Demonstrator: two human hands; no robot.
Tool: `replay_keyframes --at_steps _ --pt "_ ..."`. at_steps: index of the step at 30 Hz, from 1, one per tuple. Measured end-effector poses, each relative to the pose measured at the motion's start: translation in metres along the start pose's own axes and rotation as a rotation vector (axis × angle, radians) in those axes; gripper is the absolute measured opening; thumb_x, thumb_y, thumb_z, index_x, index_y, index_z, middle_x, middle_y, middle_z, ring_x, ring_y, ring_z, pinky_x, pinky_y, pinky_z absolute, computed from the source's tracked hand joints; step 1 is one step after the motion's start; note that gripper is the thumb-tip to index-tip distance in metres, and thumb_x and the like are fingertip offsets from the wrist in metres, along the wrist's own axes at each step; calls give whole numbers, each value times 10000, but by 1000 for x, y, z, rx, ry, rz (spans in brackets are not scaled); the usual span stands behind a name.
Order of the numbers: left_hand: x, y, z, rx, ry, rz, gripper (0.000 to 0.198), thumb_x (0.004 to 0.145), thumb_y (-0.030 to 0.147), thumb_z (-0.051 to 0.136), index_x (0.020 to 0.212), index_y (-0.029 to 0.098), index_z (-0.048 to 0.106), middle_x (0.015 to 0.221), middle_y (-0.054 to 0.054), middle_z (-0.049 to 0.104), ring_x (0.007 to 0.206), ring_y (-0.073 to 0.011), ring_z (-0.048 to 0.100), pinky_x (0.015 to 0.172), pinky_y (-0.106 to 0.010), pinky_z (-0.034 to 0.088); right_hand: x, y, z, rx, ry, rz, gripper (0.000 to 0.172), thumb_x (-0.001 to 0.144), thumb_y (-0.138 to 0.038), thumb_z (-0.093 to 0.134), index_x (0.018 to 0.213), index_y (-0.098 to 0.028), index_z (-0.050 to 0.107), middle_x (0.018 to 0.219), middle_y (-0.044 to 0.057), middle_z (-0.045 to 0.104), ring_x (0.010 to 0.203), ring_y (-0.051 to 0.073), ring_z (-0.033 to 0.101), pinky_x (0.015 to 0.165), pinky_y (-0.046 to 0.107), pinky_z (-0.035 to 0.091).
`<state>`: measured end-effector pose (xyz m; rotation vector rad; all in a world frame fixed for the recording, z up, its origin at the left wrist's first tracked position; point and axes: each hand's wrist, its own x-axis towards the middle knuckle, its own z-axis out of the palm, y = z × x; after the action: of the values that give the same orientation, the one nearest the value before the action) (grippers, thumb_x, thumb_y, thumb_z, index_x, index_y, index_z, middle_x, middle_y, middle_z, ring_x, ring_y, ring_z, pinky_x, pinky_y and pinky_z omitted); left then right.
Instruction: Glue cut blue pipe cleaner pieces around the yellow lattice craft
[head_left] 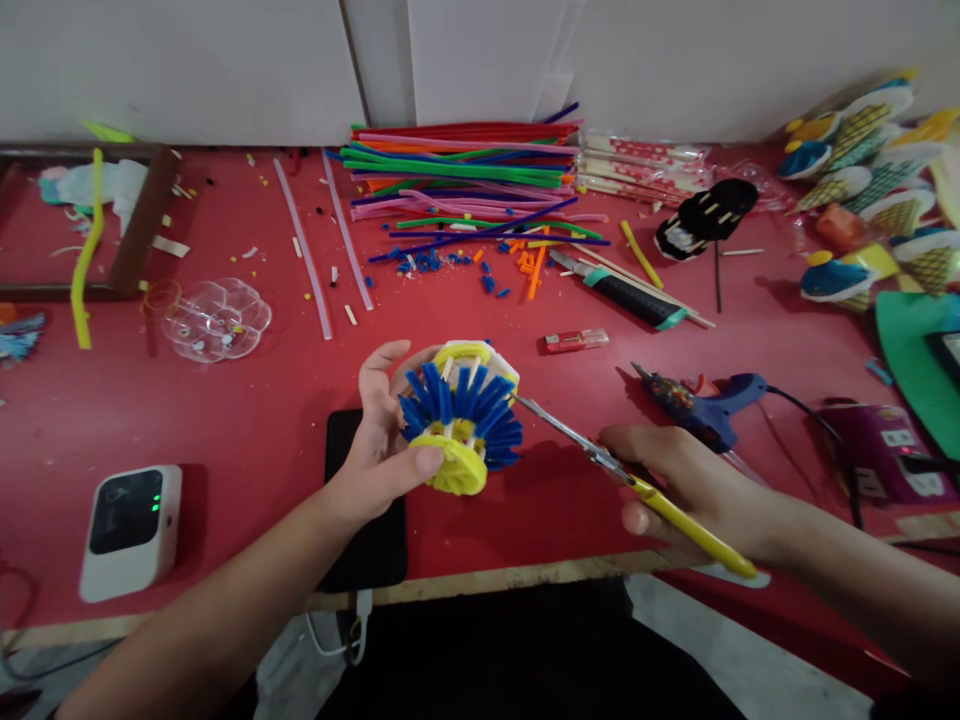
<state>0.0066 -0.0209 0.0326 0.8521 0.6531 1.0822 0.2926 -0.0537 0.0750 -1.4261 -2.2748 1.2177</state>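
My left hand (pixel 379 440) grips a small craft piece (pixel 461 410) with a yellow disc facing me, a ring of blue fuzzy pipe cleaner ends (pixel 499 420) around its middle, and a white and yellow part behind. The thumb presses on the yellow disc and the fingers curl round the far side. In my right hand (pixel 690 490) are scissors (pixel 675 520) with yellow handles. Their blades point left, with the tips at the right edge of the blue bristles. Whether the tips touch the bristles I cannot tell.
Behind lie a bundle of coloured pipe cleaners (pixel 457 165), blue clippings (pixel 424 262) and a utility knife (pixel 630 295). A glue gun (pixel 697 400) and a red lighter (pixel 576 340) lie to the right. A black power bank or phone (pixel 367 560) sits under my left hand; a white device (pixel 131 530) stands left.
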Motion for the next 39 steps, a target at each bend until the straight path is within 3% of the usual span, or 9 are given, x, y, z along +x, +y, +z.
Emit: replay_keyframes --at_steps 10,18,29,39 --pt "0 8 11 14 -48 -6 775 694 358 860 1295 355 369 1516 -95 450 1409 -335 465 1071 -509 507 1 -1 1 -11 -21 -21 689 818 -897 312 685 -226 390 612 -40 408 525 97 308 486 254 248" --pt "0 12 14 14 -88 -42 786 714 354 838 1300 343 314 1564 -134 389 1420 -349 459 1043 -506 526 1 -2 0 -3 -31 -38 690 831 -888 301 685 -221 397 611 -48 400 527 93 316 488 249 254" --pt "0 11 12 -9 -116 -48 777 712 330 837 1321 355 355 1581 -117 381 1369 -341 513 958 -467 577 2 -4 -2 17 -62 -62 677 847 -871 315 677 -220 394 611 -42 421 524 92 334 487 245 267" --pt "1 11 12 -15 -123 -47 765 705 302 839 1287 348 345 1547 -116 415 1346 -334 535 946 -454 582 2 -1 3 -7 -6 -10 697 801 -903 332 646 -225 387 583 -48 395 503 92 320 484 255 243"
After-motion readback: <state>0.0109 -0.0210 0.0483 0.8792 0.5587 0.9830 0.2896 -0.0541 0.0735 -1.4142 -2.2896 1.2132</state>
